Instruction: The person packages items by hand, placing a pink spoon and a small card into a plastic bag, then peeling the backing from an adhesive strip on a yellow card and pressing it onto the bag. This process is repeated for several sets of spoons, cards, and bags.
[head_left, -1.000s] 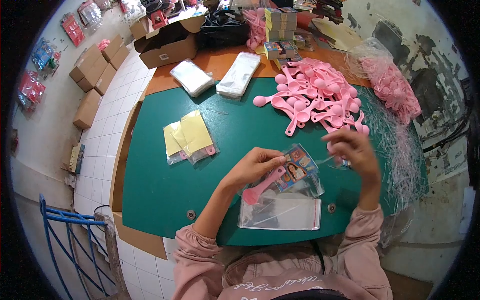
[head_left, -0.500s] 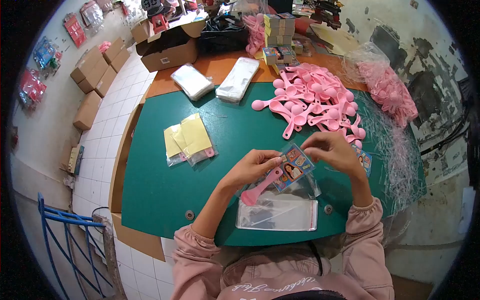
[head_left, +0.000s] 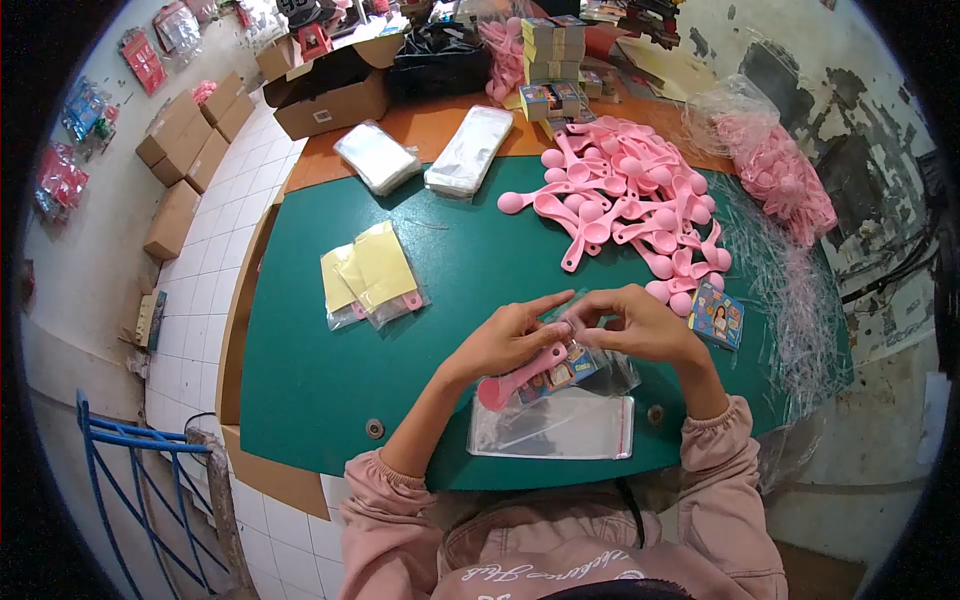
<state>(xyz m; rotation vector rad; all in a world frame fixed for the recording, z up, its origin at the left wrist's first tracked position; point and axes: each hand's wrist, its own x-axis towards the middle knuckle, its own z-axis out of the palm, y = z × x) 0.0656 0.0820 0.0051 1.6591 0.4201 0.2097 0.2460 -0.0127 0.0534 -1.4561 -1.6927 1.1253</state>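
Note:
My left hand (head_left: pixel 512 338) grips a clear plastic bag near its upper end. A pink measuring spoon (head_left: pixel 520 377) and a colourful printed card (head_left: pixel 560 376) show in or against this bag; the fingers partly cover the card. My right hand (head_left: pixel 632 322) has its fingers pinched on the bag's top edge, close to the left fingertips. Below both hands lies a stack of clear bags (head_left: pixel 560 428) on the green table. Just beyond my right hand, a stack of printed cards (head_left: pixel 717 316) rests beside the spoon pile.
A heap of pink spoons (head_left: pixel 630 190) covers the table's far right. Finished-looking packets with yellow backs (head_left: pixel 375 270) lie left. Two bundles of clear bags (head_left: pixel 470 152) sit at the back, near an open cardboard box (head_left: pixel 335 100). Crumpled plastic (head_left: pixel 790 270) lines the right edge.
My right hand has come down and left to the bag's top, meeting the left fingers. The card, earlier plainly visible, is now lower and partly covered.

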